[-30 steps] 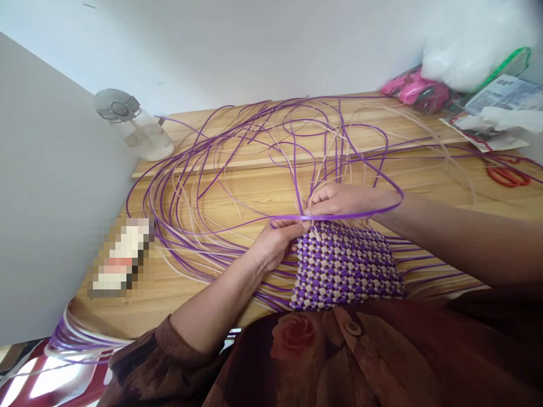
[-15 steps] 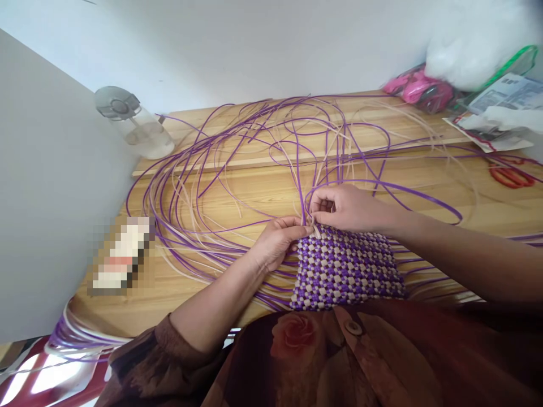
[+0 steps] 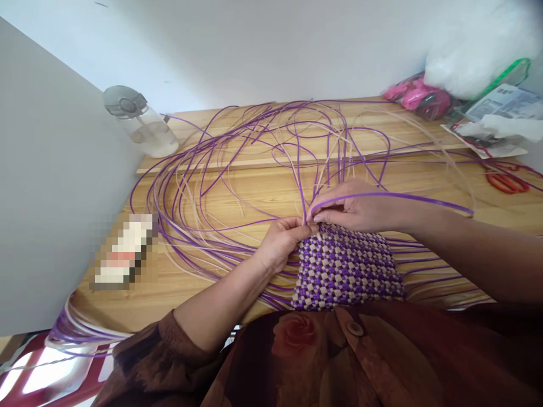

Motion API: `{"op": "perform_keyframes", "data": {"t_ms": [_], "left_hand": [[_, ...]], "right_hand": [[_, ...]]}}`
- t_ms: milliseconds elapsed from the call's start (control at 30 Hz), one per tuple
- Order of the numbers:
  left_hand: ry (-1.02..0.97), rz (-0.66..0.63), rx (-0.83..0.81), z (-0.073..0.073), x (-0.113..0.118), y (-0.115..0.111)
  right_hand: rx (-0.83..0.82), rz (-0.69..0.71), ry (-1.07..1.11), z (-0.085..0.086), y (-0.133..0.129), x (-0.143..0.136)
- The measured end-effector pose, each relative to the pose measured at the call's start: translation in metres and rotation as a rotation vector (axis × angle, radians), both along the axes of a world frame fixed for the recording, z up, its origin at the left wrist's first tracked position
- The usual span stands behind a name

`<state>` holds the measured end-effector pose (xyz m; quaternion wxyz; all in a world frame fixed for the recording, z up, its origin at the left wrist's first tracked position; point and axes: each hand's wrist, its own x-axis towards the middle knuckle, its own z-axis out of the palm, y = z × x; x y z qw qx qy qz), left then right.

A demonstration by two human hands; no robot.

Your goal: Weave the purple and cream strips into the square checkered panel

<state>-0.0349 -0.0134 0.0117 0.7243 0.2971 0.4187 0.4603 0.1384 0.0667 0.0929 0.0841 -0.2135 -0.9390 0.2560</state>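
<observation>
A woven purple-and-beige panel [image 3: 348,268] lies on the table close to my body, with long loose strands running out from its sides and far edge. At its far left corner, my left hand [image 3: 282,240] pinches the weave's edge between thumb and fingers. My right hand [image 3: 345,206] is closed just beside it, its fingertips at the base of a purple strand [image 3: 407,196]. That strand arches over the back of my right hand toward the right. The exact grip of the right fingertips is partly hidden.
Loose purple and beige strands [image 3: 169,186] sprawl over the wooden table [image 3: 237,189]. A clear bottle with a grey lid [image 3: 142,121] stands back left, near a blurred-out box [image 3: 125,251]. Red-handled scissors [image 3: 507,180], pink bagged items [image 3: 418,96] and papers [image 3: 500,107] lie at right.
The purple strand that looped beyond my right hand now lies across the back of that hand and wrist. My left hand stays at the panel's corner. The view has shifted slightly.
</observation>
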Motion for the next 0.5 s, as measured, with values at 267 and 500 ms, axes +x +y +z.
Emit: {"op": "perform_keyframes", "data": {"t_ms": [267,500], "left_hand": [[0.004,0.057,0.01,0.001,0.004,-0.002],[-0.018,0.084,0.023,-0.004,0.006,-0.003]], "right_hand": [[0.064,0.232,0.029,0.013,0.009,-0.023],[0.016,0.189,-0.079,-0.003,0.025,-0.027]]}}
